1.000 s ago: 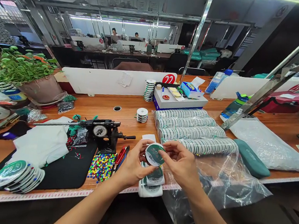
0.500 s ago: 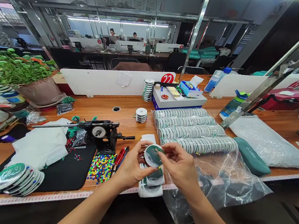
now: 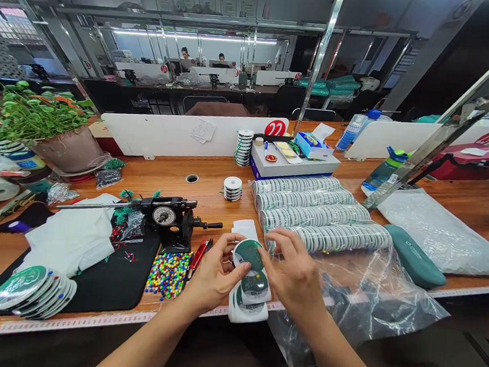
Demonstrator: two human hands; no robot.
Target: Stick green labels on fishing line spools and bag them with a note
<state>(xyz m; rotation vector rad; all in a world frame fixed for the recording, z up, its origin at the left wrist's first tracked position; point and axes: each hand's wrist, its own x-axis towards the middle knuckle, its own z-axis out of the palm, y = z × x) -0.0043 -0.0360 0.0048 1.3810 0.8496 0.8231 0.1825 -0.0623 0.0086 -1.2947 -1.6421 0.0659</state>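
Holding a green-labelled line spool just above a small stack of matching spools, with the left hand grasping it, fingers and thumb curled around its near rim. Keeping the right hand half open, its fingertips touching or almost touching the far edge, without showing clearly whether it is gripping. Resting that stack on a white backing card at the front of the wooden bench, between a patch of coloured bead-headed pins and a crumpled clear plastic bag. Lying just beyond the hands, long rows of spools are filling the bench. Seeming, judging from the hands alone, to be a spool-by-spool handling step. Calling next for a steady left-hand hold and a clear path down to the stack or along the bench.
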